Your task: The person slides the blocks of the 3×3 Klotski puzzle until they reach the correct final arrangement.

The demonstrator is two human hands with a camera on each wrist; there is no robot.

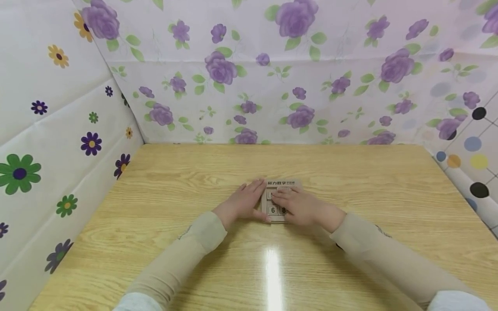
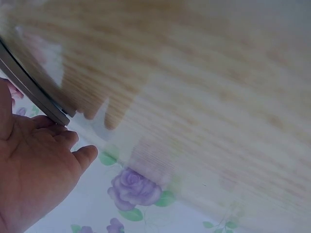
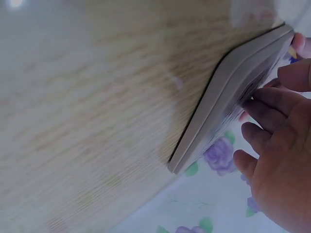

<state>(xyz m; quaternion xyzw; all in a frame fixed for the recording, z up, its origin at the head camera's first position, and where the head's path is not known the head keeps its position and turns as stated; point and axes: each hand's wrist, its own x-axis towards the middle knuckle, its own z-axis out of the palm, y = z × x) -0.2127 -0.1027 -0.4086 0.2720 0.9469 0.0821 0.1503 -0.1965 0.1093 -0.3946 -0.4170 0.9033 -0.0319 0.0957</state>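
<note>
My right hand lay flat on top of the number puzzle board, its grip released, straight fingers pressing on the tiles rather than curling round anything. My left hand rested against the board's left edge, fingers extended along it and thumb by the near corner; that grip was released too, only touching the frame. From the left wrist view I saw the board's thin edge just above the palm, though the picture was blurred. Both forearms came in from the near side in beige sleeves, angled toward each other so the hands met at the middle.

I counted one board, with the tiles marked 6 and 8 showing between the hands; the other tiles were covered. It lay flat near the centre of the light wood-grain table. Floral sheets with purple roses walled in the back, daisy-print panels the left, and a dotted sheet the right.
</note>
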